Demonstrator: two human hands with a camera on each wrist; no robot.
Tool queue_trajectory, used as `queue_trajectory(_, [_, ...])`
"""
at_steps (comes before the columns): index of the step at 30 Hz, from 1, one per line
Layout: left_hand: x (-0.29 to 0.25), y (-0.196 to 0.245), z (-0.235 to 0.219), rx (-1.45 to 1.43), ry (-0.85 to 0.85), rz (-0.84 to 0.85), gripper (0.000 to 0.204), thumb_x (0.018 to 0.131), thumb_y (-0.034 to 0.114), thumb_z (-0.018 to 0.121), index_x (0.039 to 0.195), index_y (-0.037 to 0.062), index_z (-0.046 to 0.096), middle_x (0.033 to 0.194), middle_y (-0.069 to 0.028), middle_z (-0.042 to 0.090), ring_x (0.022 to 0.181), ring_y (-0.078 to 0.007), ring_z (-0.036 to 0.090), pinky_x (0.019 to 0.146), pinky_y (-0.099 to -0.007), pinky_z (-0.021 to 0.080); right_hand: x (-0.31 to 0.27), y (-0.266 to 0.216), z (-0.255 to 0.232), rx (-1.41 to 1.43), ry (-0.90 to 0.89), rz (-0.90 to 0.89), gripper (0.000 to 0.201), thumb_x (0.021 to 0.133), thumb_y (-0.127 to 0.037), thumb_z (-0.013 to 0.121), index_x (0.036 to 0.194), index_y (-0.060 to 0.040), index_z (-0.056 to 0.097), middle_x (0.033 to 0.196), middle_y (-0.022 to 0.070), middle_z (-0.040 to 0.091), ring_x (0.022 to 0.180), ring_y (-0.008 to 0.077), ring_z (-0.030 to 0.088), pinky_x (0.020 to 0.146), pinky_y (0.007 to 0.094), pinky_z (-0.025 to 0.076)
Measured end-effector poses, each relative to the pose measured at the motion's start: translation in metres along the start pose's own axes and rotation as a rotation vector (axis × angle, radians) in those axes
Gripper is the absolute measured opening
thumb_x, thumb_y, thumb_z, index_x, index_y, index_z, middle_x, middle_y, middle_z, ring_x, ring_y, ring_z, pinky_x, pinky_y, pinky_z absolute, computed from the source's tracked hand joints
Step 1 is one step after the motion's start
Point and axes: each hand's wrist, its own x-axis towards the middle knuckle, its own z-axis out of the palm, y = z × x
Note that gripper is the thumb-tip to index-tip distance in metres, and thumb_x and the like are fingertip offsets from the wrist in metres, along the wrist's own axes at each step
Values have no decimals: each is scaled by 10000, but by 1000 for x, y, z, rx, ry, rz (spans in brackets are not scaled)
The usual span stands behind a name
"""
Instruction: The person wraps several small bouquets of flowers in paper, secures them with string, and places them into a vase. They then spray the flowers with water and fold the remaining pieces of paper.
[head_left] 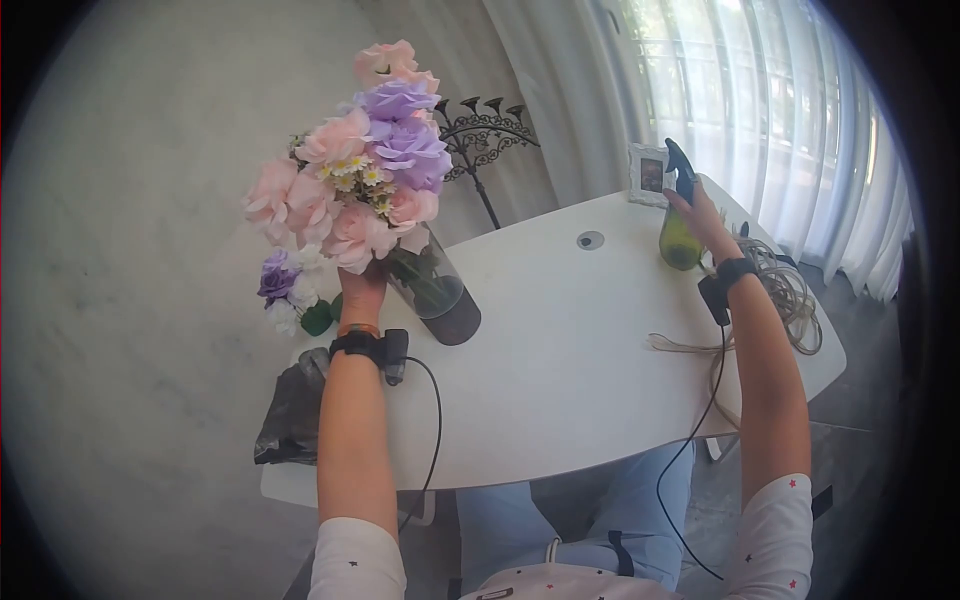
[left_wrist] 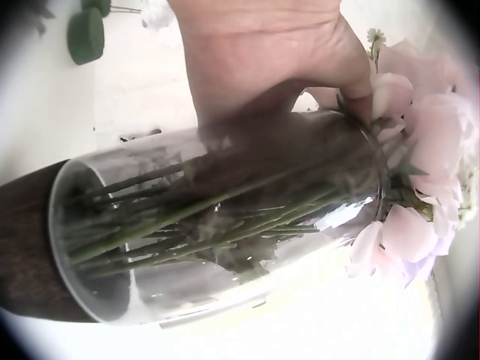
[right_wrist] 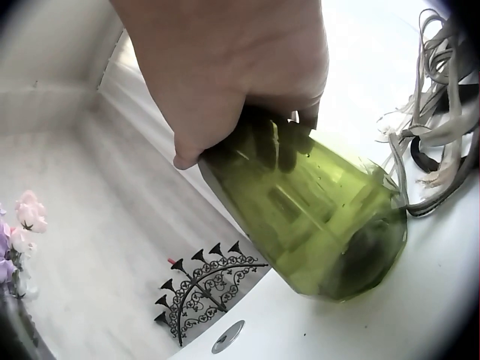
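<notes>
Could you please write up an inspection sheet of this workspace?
Surface: white table, round inset near its far edge.
Job's things: glass vase holding pink and purple flowers; green spray bottle.
Clutter: tangled cord, black bag, picture frame.
Hands: left hand grips the vase near its mouth; right hand grips the bottle.
Cables: black cable from each wrist.
Surroundings: dark ornate stand, sheer curtains.

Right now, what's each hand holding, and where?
The left hand grips the glass vase near its rim; the right hand holds the green spray bottle by its upper part.
</notes>
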Motion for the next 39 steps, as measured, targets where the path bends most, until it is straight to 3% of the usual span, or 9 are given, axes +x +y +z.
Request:
queue_trajectory(2, [-3, 13, 7, -154, 29, -120, 329, 930, 169, 470, 1238, 57, 439, 1164, -57, 526, 1071, -185, 509, 958, -349, 418, 4, 8, -1, -31, -27, 25, 516, 866, -374, 620, 1151, 0, 408, 922, 272, 612, 873, 410, 603, 764, 426, 459])
queue_trajectory(3, [-2, 18, 10, -811, 46, -214, 357, 931, 168, 468, 1268, 63, 415, 1215, -71, 502, 1107, -201, 499, 976, -362, 413, 3, 8, -3, -79, -63, 51, 513, 868, -353, 619, 1167, -4, 391, 947, 286, 610, 897, 427, 602, 775, 439, 461])
queue_trajectory(6, [-2, 31, 19, -880, 134, -285, 373, 930, 183, 471, 1280, 68, 409, 1236, -76, 489, 1127, -214, 493, 992, -371, 408, -1, -1, -4, -1, 52, -77, 545, 861, -303, 629, 1209, 23, 362, 980, 295, 606, 913, 447, 593, 791, 453, 462])
queue_trajectory(8, [-3, 33, 21, -882, 122, -277, 388, 933, 206, 468, 1291, 74, 402, 1243, -76, 482, 1134, -220, 491, 1003, -371, 404, -10, -38, -10, 56, 76, -111, 552, 845, -250, 646, 1208, 73, 386, 970, 244, 626, 873, 364, 625, 776, 407, 480])
queue_trajectory(13, [-5, 37, 22, -879, 148, -325, 341, 931, 237, 472, 1235, 85, 446, 1163, -65, 523, 1070, -218, 519, 958, -360, 424, -34, -148, -24, 621, -357, 78, 381, 804, -156, 661, 1093, 59, 535, 898, 88, 620, 803, 128, 599, 732, 266, 495])
queue_trajectory(16, [-4, 37, 22, -877, 155, -333, 310, 927, 240, 480, 1201, 96, 473, 1124, -54, 540, 1044, -211, 528, 938, -358, 430, -37, -188, -22, 651, -490, -82, 377, 782, -127, 677, 1089, 46, 542, 870, 78, 620, 778, 134, 605, 723, 261, 500])
queue_trajectory(23, [-3, 42, 27, -837, 175, -342, 344, 911, 284, 508, 1207, 111, 479, 1134, -48, 541, 1062, -210, 524, 956, -376, 421, -68, -272, -42, 661, -727, 35, 429, 720, -190, 769, 1002, 56, 559, 830, 70, 591, 758, 142, 608, 704, 277, 499])
queue_trajectory(27, [-4, 42, 28, -831, 200, -344, 368, 906, 303, 517, 1219, 113, 475, 1144, -47, 539, 1077, -208, 521, 957, -378, 423, -59, -270, -21, 748, -761, -34, 468, 707, -268, 791, 996, 26, 569, 803, 60, 578, 713, 124, 578, 668, 264, 490])
queue_trajectory(39, [-5, 49, 32, -796, 210, -333, 346, 907, 307, 513, 1195, 117, 492, 1108, -39, 556, 1031, -201, 546, 944, -364, 428, -55, -281, 13, 987, -779, 260, 271, 758, -263, 745, 904, -72, 620, 688, -7, 535, 604, 91, 513, 537, 264, 442])
